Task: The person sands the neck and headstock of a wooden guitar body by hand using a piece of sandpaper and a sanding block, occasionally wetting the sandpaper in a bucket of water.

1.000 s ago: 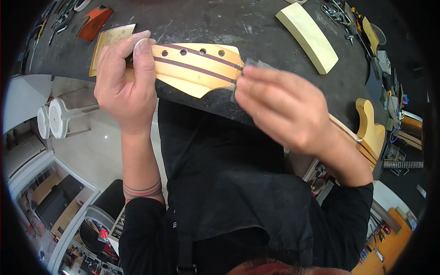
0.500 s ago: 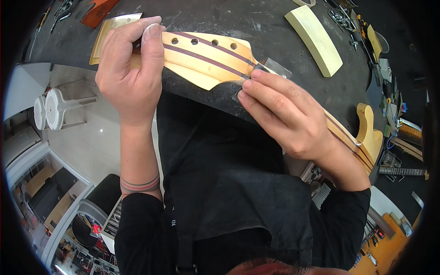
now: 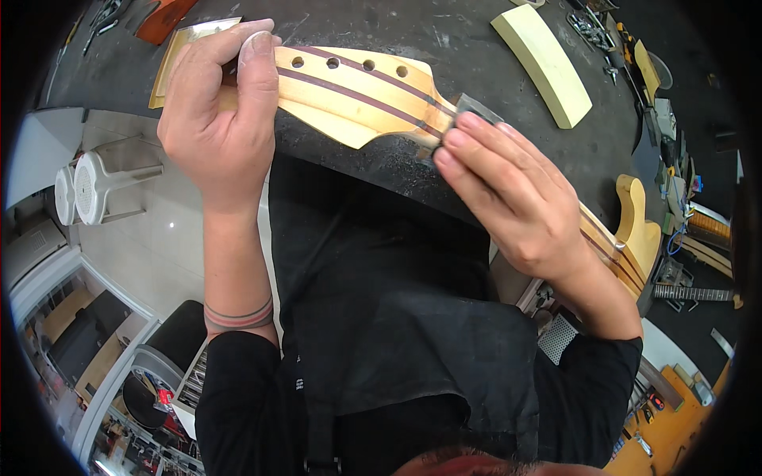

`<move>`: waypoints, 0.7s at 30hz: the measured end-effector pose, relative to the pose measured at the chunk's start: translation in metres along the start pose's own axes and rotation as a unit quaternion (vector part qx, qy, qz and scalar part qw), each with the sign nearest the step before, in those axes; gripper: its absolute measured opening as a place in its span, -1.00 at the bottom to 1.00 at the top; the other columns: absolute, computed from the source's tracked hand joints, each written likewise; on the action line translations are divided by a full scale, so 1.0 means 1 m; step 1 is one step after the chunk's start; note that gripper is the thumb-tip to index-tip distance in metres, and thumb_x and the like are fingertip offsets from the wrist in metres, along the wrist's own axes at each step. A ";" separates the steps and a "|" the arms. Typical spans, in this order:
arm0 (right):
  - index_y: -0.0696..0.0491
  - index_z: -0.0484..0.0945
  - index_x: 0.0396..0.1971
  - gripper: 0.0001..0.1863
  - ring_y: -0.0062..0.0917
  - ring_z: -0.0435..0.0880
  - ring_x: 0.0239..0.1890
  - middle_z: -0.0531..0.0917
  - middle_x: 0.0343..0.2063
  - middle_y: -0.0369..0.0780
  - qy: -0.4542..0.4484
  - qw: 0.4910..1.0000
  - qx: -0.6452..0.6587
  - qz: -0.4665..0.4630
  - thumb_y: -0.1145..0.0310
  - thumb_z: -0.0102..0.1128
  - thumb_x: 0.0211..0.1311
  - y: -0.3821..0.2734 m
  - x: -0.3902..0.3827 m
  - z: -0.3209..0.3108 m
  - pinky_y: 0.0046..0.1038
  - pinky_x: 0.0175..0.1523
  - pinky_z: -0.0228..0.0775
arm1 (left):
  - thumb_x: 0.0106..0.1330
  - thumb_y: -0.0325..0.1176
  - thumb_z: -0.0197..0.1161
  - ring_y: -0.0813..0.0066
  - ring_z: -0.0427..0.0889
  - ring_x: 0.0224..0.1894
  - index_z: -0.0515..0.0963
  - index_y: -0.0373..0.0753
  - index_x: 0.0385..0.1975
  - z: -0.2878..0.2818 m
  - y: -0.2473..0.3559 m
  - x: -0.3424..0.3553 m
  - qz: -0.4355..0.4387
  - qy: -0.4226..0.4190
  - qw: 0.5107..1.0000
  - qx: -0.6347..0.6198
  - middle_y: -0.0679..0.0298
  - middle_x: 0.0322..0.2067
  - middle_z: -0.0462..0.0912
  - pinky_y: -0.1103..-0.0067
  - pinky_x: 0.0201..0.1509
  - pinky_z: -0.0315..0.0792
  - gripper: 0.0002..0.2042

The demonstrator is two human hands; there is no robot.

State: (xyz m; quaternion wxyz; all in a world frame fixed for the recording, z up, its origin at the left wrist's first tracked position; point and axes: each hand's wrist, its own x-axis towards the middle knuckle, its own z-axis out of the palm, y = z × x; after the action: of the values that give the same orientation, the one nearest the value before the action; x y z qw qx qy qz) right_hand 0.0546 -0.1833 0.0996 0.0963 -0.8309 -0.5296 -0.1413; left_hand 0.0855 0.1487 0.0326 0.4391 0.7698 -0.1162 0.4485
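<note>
One pale block (image 3: 543, 68) lies apart; left grip (image 3: 216, 119) pinches headstock (image 3: 345, 105), right grip (image 3: 520, 190) grey sheet (image 3: 475, 106).

Beyond the far edge of the headstock (image 3: 357, 103), a broad stretch of the dark surface (image 3: 381, 28) leaves room for a hand to cross, bounded well to the right of the headstock by a cream wooden block (image 3: 548, 71); the left hand (image 3: 218, 119), gripping the headstock's left end, stops any passage there, with a yellow-edged tray (image 3: 163, 79) close behind it; at the headstock's right end, the right hand (image 3: 528, 198) lays its fingers (image 3: 484, 163) over a grey sheet (image 3: 480, 109) and closes that side; nearer than the headstock, only a narrow way runs before the black apron (image 3: 373, 238)
</note>
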 end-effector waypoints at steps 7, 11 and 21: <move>0.15 0.90 0.24 -0.59 -0.15 0.79 0.48 0.80 0.32 -0.11 0.014 0.998 0.047 0.039 0.47 0.47 0.44 -0.011 0.016 0.009 -0.02 0.56 0.70 | 0.56 -0.54 0.54 0.40 0.90 -0.14 0.88 -0.37 -0.07 0.002 0.000 0.000 -0.004 0.000 1.000 -0.009 0.20 -0.20 0.97 0.50 0.03 0.70 -0.93; 0.19 0.84 0.33 -0.46 -0.19 0.71 0.56 0.74 0.41 -0.08 0.007 1.000 -0.013 0.018 0.34 0.32 0.41 -0.003 -0.008 0.010 -0.07 0.68 0.56 | 0.56 -0.54 0.55 0.42 0.89 -0.16 0.88 -0.37 -0.07 0.000 -0.001 0.000 0.011 -0.001 1.000 0.006 0.19 -0.22 0.96 0.50 0.02 0.71 -0.92; 0.16 0.83 0.36 -0.45 -0.19 0.71 0.55 0.73 0.41 -0.12 0.002 1.000 -0.013 0.025 0.37 0.34 0.41 -0.004 -0.005 0.012 -0.04 0.65 0.58 | 0.70 -0.61 0.41 0.43 0.92 -0.02 0.82 -0.49 0.10 -0.004 0.005 -0.001 0.016 -0.053 0.998 0.027 0.09 -0.04 0.91 0.55 0.11 0.73 -0.86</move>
State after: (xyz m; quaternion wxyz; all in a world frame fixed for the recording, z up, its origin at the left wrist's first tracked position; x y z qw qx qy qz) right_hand 0.0507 -0.1825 0.0869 0.0904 -0.8446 -0.5067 -0.1476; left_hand 0.0795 0.1491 0.0355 0.4041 0.8021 -0.1399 0.4169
